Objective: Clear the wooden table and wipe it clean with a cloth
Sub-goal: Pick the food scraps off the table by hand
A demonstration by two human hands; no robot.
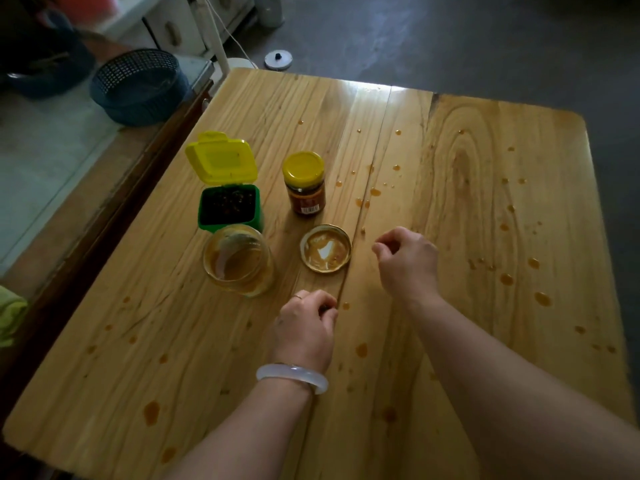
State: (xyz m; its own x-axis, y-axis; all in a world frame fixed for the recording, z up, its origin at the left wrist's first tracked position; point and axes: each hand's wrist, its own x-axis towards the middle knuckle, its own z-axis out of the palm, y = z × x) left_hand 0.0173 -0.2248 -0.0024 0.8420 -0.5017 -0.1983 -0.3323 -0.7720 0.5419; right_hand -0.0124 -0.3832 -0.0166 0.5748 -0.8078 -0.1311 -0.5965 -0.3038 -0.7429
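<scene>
Hovering over the wooden counter (467, 209), both hands are showing loosely curled fingers with nothing gripped. Left hand (304, 327) is sitting low near the near-middle of the counter, a pale bangle (292, 375) on its wrist; whether its fingertips are touching the wood cannot be told. Right hand (408, 261) is hanging just right of the upturned jar lid (325, 248), apart from it. An open glass jar (239, 259) is standing toward the left edge, touching the green box (230, 209), whose yellow flip lid (221, 157) is standing open. A yellow-capped jar (304, 183) is standing just beyond the upturned lid. Orange-brown droplets (542, 298) are lying scattered over most of the counter, densest toward the right edge. A green cloth (10, 317) is lying off the left edge. A blue basket (138, 86) is sitting beyond the far-left corner.
</scene>
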